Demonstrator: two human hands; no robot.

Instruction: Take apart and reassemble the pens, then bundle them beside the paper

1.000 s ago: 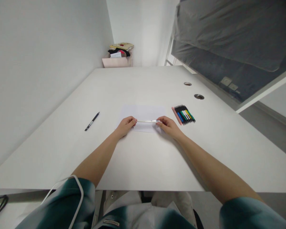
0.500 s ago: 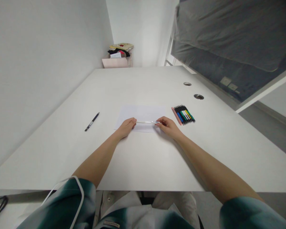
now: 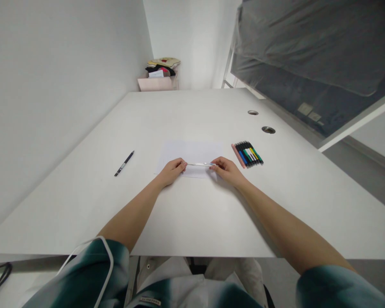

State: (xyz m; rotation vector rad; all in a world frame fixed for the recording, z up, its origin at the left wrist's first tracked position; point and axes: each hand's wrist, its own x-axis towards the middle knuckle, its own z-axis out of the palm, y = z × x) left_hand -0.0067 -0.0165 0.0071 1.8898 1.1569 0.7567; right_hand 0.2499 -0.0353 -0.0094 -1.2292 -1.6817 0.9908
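A slim white and clear pen [image 3: 199, 164] lies level between my two hands, above a sheet of white paper [image 3: 192, 149]. My left hand [image 3: 173, 170] pinches its left end between thumb and fingers. At the other end, the fingertips of my right hand [image 3: 223, 167] are closed on the clear part. Both tips of the pen are partly covered by my fingers. Part of the sheet's near edge shows between the hands.
Right of the paper, several pens [image 3: 248, 154] lie side by side, with a pink one at their left. A single dark pen [image 3: 124, 163] rests on the white table [image 3: 192, 214] at left. Two round metal-rimmed holes [image 3: 268, 130] and a pink box [image 3: 157, 84] are farther back.
My left hand has slid slightly right along the pen, so less of it shows between my hands. My right hand has barely moved.
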